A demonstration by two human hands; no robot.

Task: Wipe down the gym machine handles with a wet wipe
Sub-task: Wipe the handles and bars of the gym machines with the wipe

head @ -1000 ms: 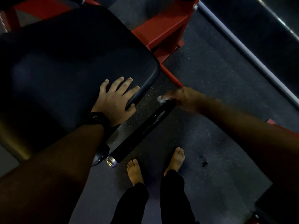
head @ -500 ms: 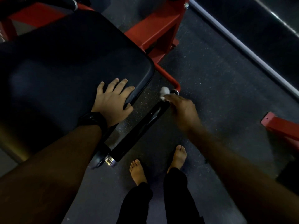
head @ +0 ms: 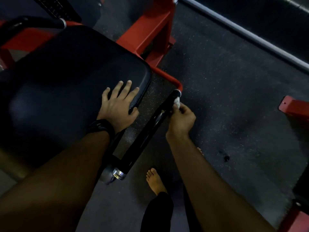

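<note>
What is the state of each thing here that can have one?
left hand: open, flat on the pad.
right hand: pinches the wipe.
wipe: crumpled, pressed against the handle's far end.
handle: glossy, joined to the red frame.

Recorded one handle (head: pixel 147 131): long, black, glossy bar, set diagonally from a chrome collar at lower left up to a ringed end at upper right; faint reflections along its length. Recorded one wet wipe (head: pixel 176 102): small, white, crumpled; pressed against the bar's upper end, pinched by the right hand (head: pixel 181 121).
</note>
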